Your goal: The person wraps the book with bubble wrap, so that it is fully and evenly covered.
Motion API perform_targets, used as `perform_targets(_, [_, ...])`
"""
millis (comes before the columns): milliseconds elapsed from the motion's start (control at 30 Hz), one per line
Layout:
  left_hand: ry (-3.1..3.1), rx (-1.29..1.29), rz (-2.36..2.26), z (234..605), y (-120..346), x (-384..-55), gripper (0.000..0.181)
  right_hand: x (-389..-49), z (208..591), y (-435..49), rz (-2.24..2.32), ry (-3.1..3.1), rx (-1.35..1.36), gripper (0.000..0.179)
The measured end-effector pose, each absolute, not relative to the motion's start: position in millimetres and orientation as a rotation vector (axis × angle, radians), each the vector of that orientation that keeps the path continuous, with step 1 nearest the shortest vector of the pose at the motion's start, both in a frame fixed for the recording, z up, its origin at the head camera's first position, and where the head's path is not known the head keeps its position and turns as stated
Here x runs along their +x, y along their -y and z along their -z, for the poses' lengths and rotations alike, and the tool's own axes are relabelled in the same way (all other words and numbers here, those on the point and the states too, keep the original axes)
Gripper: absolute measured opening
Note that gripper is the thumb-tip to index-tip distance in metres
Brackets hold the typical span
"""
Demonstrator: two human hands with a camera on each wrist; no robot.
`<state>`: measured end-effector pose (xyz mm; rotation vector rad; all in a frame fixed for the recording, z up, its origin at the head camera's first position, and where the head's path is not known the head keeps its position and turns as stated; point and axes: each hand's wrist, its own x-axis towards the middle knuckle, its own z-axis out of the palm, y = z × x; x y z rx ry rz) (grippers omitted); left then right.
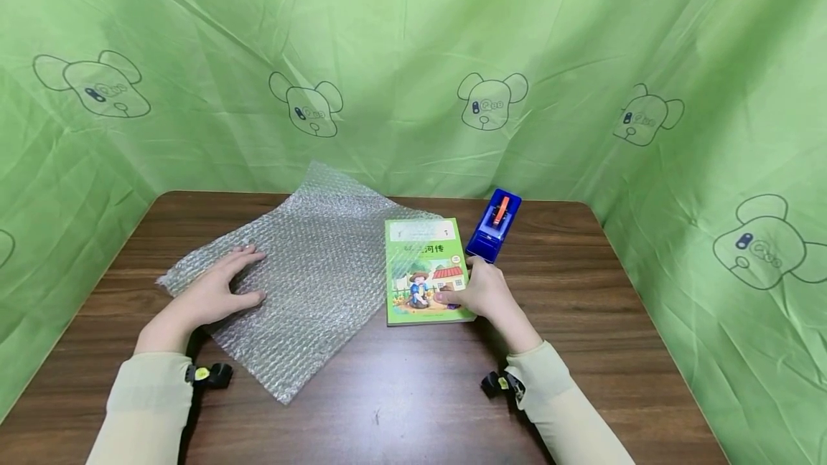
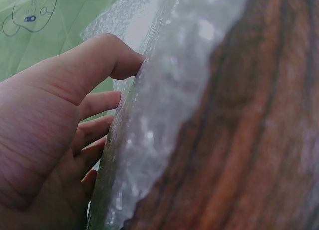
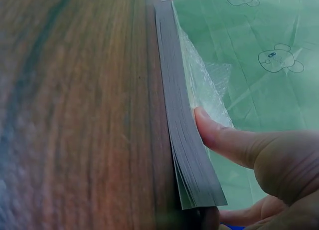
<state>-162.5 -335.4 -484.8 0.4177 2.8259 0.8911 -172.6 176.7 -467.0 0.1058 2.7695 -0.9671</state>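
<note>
A sheet of clear bubble wrap (image 1: 310, 257) lies spread at an angle on the table. My left hand (image 1: 220, 289) rests on its left side, fingers spread and thumb apart; in the left wrist view the thumb (image 2: 127, 63) touches the sheet. A green paperback book (image 1: 423, 307) with a cartoon cover lies at the sheet's right side, and a corner of the wrap overlaps its upper part. My right hand (image 1: 481, 293) grips the book's right edge, thumb on the cover. Page edges (image 3: 182, 105) face the right wrist camera, slightly fanned at the near corner.
A blue tape dispenser-like box (image 1: 494, 224) with an orange piece on top stands behind the book, close to the right hand. Green curtains (image 1: 400, 92) with mouse-head drawings enclose the back and sides of the brown wooden table (image 1: 413, 393).
</note>
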Motion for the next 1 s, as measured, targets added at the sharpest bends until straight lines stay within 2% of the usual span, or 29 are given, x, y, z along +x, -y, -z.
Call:
perform_targets(167, [-2.825, 0.418, -0.889, 486, 336, -163, 0.082, -176, 469, -180, 0.97, -2.756, 0.076, 0.117])
perform_targets(300, [-2.827, 0.417, -0.888, 487, 337, -163, 0.082, -177, 470, -181, 0.987, -2.751, 0.048, 0.119])
perform_targets(767, [-2.816, 0.411, -0.896, 487, 336, -163, 0.082, -176, 470, -185, 1.082, -2.762, -0.033, 0.113])
perform_targets(1000, [-2.822, 0.417, -0.896, 485, 336, -162, 0.082, -178, 469, -193, 1.313, -2.667, -0.086, 0.092])
